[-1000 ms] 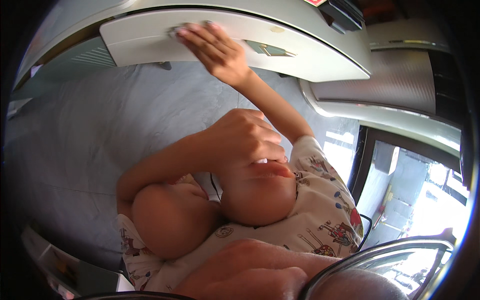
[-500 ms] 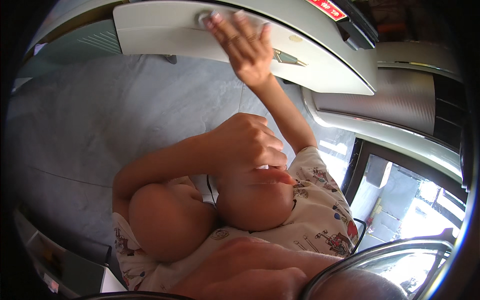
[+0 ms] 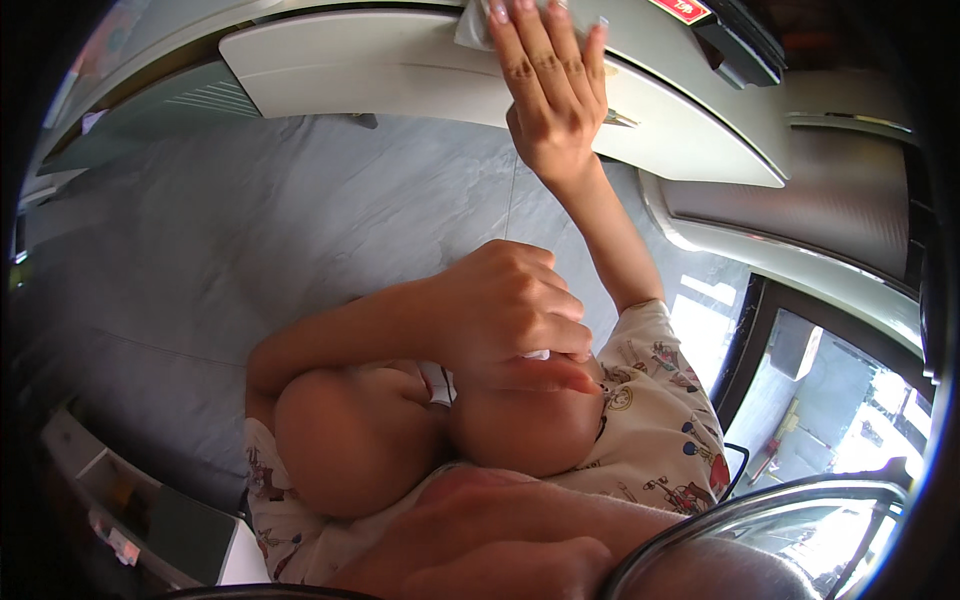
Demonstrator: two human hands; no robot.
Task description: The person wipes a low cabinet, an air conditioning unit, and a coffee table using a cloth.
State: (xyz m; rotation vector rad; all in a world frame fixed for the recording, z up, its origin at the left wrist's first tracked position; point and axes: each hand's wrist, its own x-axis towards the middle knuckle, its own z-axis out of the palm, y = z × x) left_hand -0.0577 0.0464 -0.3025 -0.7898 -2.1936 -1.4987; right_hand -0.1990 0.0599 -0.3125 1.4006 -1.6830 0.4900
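Sliding right and up, our right hand [image 3: 556, 115] has reached the top edge of the white panel [image 3: 360, 68], fingers a little spread on a pale cloth [image 3: 473, 30]. Our left hand [image 3: 522, 305] stays curled.

Red label [image 3: 684, 10], wht txt, on blk unit [image 3: 738, 45]

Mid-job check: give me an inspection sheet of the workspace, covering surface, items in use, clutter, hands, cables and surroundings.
Surface: white curved panel, partly covered by the right hand.
Things: pale cloth-like piece under the right fingers; small white item in the left hand, mostly hidden.
Clutter: black object at upper right.
Hands: right extended, fingers spread slightly; left curled.
Cables: thin black cord beside the patterned shirt.
Surroundings: gray floor; dark-framed glass door at right.
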